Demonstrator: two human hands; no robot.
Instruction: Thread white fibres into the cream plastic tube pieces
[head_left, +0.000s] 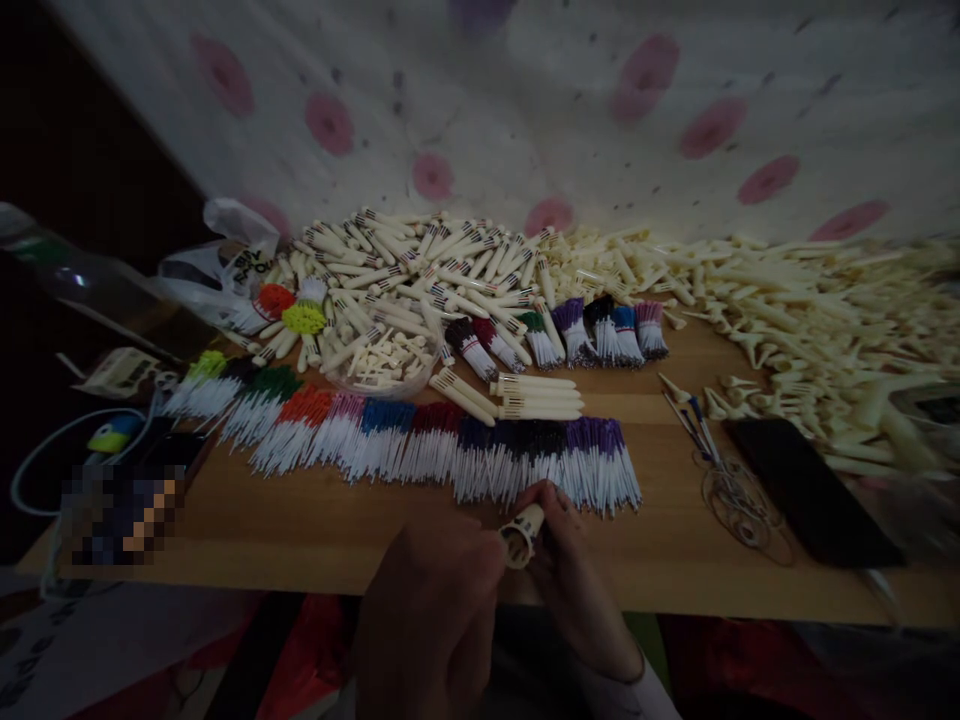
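Observation:
My right hand (571, 575) is wrapped round a cream pen barrel (523, 532), its open round end turned toward me. Beside that opening, my left hand (439, 600) is closed, its fingertips at the rim; what it pinches, if anything, is hidden. Just beyond my hands lies a row of ink refills, white with coloured ends, sorted by colour: purple refills (600, 465), dark red refills (431, 440), blue refills (386, 438) and orange refills (300, 430) among them. Several finished-looking cream pens (538, 397) lie side by side behind the row.
A heap of multicolour pens (420, 255) and a pile of loose cream pen parts (840, 330) fill the back. A plastic tub (382, 365) holds small pieces. At right lie a black phone (814, 490) and tangled bands (746, 505); a bottle (97, 285) is at left.

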